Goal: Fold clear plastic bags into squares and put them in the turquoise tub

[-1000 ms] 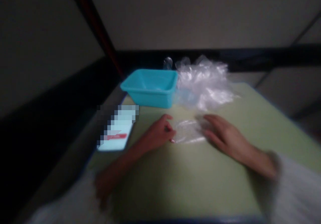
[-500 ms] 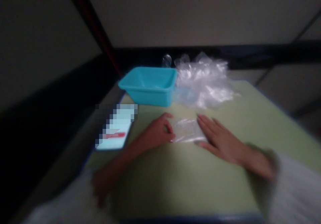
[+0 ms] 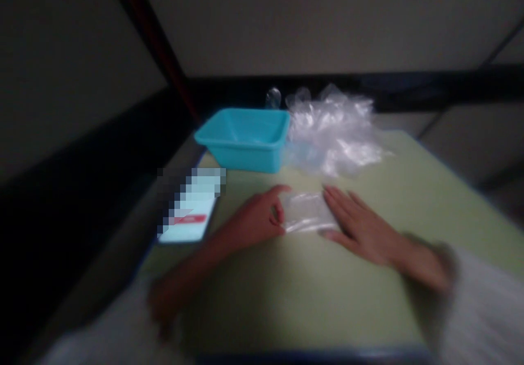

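Note:
A small clear plastic bag (image 3: 309, 212) lies flat on the light green tabletop in front of me. My left hand (image 3: 262, 217) is at its left edge, index finger stretched over the top corner. The thumb and a curled finger meet at the lower left edge and appear to pinch the film, though blur hides the exact contact. Flat and open, my right hand (image 3: 364, 228) rests with its fingertips on the bag's right end, thumb spread below.
Behind the bag stands a turquoise plastic basin (image 3: 245, 155). A heap of clear plastic bags (image 3: 339, 130) sits beside it on the right. A phone with a lit screen (image 3: 188, 212) lies at the table's left edge. A wall rises behind the table (image 3: 311, 305).
My left hand has shifted slightly right, with its index finger reaching further over the bag's corner. The right hand stays in place on the bag.

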The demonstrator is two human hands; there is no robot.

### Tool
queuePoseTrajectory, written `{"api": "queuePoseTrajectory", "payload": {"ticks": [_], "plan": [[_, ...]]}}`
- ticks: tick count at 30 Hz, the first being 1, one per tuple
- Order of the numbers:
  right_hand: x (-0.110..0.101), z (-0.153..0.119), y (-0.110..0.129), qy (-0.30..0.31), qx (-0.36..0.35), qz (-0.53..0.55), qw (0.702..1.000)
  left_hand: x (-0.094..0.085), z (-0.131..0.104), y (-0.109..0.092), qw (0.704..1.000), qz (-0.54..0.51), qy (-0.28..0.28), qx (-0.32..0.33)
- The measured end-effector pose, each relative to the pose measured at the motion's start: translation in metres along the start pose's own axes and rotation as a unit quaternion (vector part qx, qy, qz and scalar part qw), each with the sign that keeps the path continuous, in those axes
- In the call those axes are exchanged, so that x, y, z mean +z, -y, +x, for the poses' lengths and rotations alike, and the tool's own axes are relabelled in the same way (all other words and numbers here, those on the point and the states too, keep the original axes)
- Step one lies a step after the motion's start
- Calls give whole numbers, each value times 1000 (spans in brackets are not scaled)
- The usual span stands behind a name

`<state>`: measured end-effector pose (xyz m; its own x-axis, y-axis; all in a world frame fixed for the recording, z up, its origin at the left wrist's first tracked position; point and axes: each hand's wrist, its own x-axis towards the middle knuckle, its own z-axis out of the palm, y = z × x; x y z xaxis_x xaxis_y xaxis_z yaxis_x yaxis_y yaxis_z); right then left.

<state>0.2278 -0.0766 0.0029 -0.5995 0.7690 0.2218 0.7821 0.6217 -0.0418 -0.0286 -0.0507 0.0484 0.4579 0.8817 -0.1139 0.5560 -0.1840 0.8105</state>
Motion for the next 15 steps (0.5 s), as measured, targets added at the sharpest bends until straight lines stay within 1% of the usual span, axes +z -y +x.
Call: {"api": "queuePoseTrajectory", "payload": {"ticks": [3, 7, 8, 9, 10, 12, 13, 14, 15], "plan": [[0, 0, 0, -6, -3, -2, 1000, -5, -2, -1, 1000, 14, 13, 1], [0, 0, 0, -7, -4, 1, 1000, -10, -1, 2, 997, 43, 54, -19], [0, 0, 0, -5, -5, 1, 1000, -10, 0, 2, 997, 55, 51, -18], [-1, 0, 0, -4, -4, 0, 1000, -7, 0, 2, 997, 68, 27, -11], [-1, 0, 0, -3, -4, 0, 1000, -3, 1, 1, 997, 82, -11, 6], [-1, 1, 0, -4, -2, 2, 1000, 10, 1, -1, 985, 114, -116, 61], [-1, 1, 1, -5, -1, 4, 1000, 17, 1, -3, 976, 137, -136, 104], [0, 1, 1, -8, -2, 6, 1000, 26, 0, -4, 965, 167, -140, 147], [0, 1, 1, -10, -3, 6, 1000, 34, 0, -6, 954, 198, -131, 183]]}}
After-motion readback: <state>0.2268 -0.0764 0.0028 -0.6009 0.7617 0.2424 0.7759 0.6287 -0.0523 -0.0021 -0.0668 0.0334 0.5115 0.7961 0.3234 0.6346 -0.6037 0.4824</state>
